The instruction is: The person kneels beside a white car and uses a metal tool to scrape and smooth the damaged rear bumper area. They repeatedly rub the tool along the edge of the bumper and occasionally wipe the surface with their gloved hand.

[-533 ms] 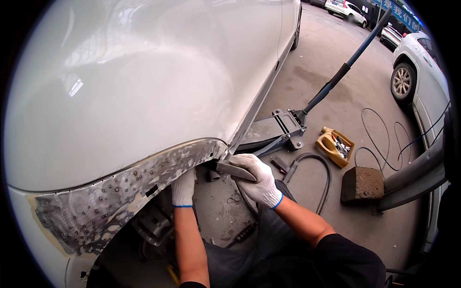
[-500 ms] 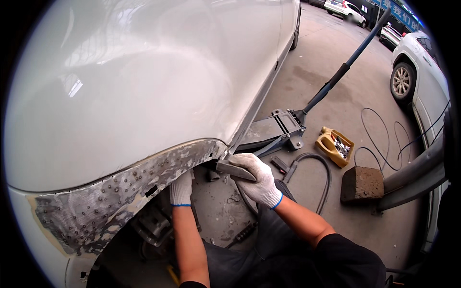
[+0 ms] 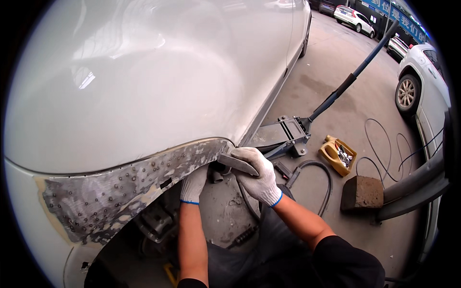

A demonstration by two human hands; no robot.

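My right hand point(image 3: 258, 178), in a white knit glove with a blue cuff, is closed around a flat grey metal block point(image 3: 238, 164). The block lies by the lower corner of a white car's bare-metal panel strip point(image 3: 103, 197), which is scuffed and dotted with small round marks. Under the wheel-arch edge is my left hand point(image 3: 194, 185), gloved the same way. Its fingers are hidden behind the panel edge, so I cannot see what they hold. A short dark tube-like piece point(image 3: 217, 176) shows just below the block.
A floor jack point(image 3: 293, 132) with a long blue handle reaches under the car. To its right are a cut yellow jug point(image 3: 339, 154) of small parts, a brown block point(image 3: 362, 193) and looping cables point(image 3: 388, 149). A black hose point(image 3: 330, 185) curves near my right arm.
The view has shifted, so the car and jack appear farther right. My left hand has moved slightly right along the arch edge. The block stays in my right hand near the panel corner.
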